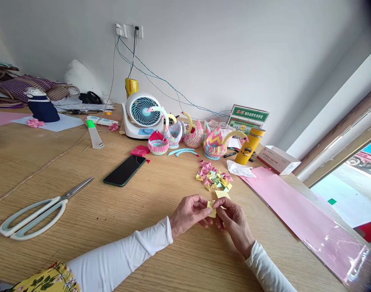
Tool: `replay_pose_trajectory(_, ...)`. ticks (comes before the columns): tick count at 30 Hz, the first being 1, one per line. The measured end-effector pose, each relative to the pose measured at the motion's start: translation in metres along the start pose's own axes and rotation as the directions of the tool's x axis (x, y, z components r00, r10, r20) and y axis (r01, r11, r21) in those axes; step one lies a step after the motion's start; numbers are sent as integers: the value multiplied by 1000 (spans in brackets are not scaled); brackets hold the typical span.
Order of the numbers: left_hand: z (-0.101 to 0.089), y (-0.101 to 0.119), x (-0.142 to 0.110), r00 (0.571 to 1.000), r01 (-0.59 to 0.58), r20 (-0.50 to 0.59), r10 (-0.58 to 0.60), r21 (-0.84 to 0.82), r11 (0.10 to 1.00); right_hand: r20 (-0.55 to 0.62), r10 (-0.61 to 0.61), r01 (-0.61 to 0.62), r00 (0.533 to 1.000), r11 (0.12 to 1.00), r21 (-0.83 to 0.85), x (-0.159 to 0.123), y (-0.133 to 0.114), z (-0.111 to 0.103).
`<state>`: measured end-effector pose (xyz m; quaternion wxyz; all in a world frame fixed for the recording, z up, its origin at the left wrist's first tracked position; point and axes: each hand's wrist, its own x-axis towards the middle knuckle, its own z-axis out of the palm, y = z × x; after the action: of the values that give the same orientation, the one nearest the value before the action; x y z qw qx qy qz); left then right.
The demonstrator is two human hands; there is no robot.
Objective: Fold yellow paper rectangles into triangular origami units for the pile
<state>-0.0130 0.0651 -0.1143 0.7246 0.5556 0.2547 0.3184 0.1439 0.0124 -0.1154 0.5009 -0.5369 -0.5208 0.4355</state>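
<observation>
Between the fingertips of both hands is a small piece of yellow paper. My left hand pinches its left side, thumb toward me. On the other side, my right hand grips it with thumb and forefinger; its lower fingers are partly hidden. Just beyond the hands lies flat yellow paper, partly covered by my right hand. A loose heap of small folded paper pieces in pink, yellow and green lies behind it. Farther back stand several folded-paper swans.
White-handled scissors and a dark phone lie to the left. A glue bottle and a fan stand farther back. On the right are pink paper sheets, a yellow can and a sticky note box.
</observation>
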Motion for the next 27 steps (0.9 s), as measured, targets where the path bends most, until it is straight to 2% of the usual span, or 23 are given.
replay_pose_trajectory(5, 1, -5, 0, 995, -79, -54, 88, 157, 984, 2, -70, 70, 998, 994, -78, 0, 1, -3)
replay_pose_trajectory(8, 2, -9, -2, 988, -131, -47, 150, 282, 950, -38, -146, 133, 989, 963, -236, -1, -2, -6)
replay_pose_trajectory(10, 2, -10, -2, 984, -157, -28, 177, 340, 927, -18, -198, 178, 980, 916, -360, 0, -4, -7)
replay_pose_trajectory(12, 2, -11, -2, 981, -170, -21, 192, 376, 911, 14, -217, 204, 976, 888, -411, 1, -4, -8)
replay_pose_trajectory(14, 2, -11, -2, 980, -168, -31, 195, 384, 908, 19, -197, 190, 980, 911, -366, 3, -2, -9)
replay_pose_trajectory(19, 0, -11, 0, 984, -134, -80, 160, 264, 955, -28, -102, 100, 994, 992, -77, 5, 0, -7)
replay_pose_trajectory(24, 1, -9, 1, 993, -85, -84, 86, 24, 996, -50, -51, 54, 997, 996, 72, 5, 1, -6)
replay_pose_trajectory(27, 3, -8, -1, 991, -92, -95, 89, -34, 995, -35, -56, 59, 998, 991, 123, 4, -1, -5)
